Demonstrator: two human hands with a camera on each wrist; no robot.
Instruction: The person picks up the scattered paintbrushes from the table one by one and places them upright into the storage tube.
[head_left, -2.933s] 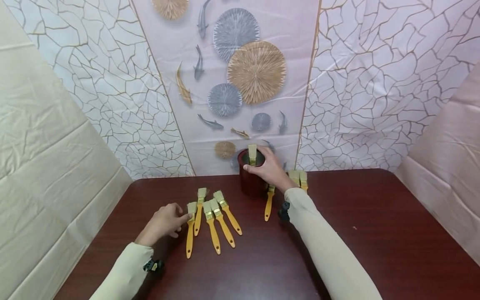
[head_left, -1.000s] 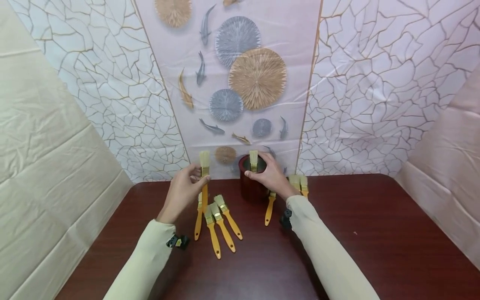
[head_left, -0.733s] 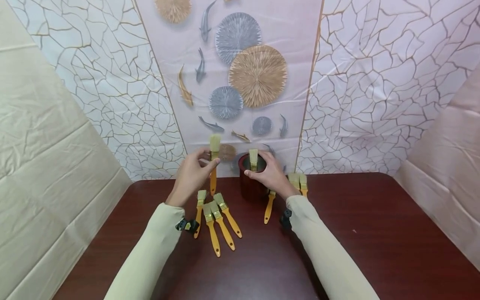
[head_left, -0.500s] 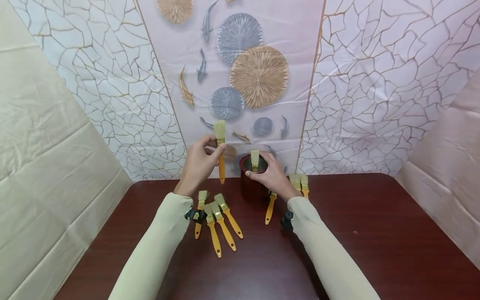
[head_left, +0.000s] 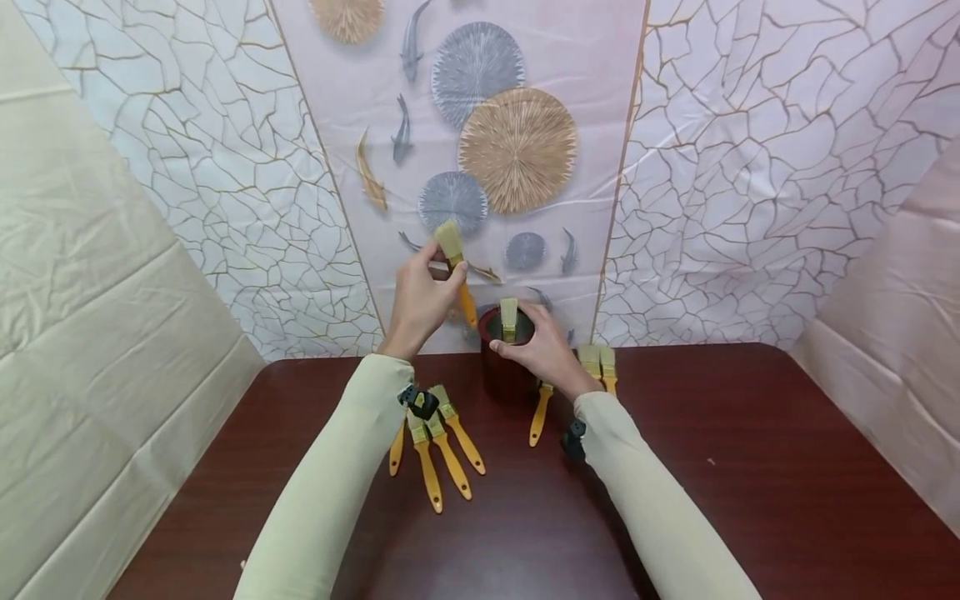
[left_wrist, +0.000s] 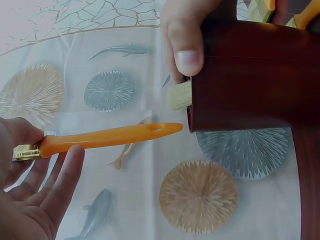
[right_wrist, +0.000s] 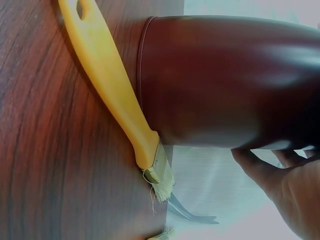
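Observation:
My left hand (head_left: 425, 296) pinches a paintbrush (head_left: 467, 302) near its metal band, bristles up and tilted left. The lower end of its yellow handle hangs just left of the rim of a dark red cylindrical holder (head_left: 504, 379). In the left wrist view the handle tip (left_wrist: 172, 127) is right by the holder's mouth. My right hand (head_left: 542, 346) grips the holder around its upper part, thumb at the near rim. One paintbrush (head_left: 509, 317) stands inside with bristles up, its handle hidden by the wall.
Several paintbrushes (head_left: 447, 458) lie left of the holder, one partly behind the left wrist. Another paintbrush (right_wrist: 110, 85) lies beside the holder's base, and two more brushes (head_left: 597, 360) lie behind the right forearm. A patterned cloth (head_left: 697, 208) hangs behind the table (head_left: 712, 500).
My left hand has picked up the leftmost brush from the table, raised it and carried it right to the holder, now tilting it. My right hand has stayed on the holder.

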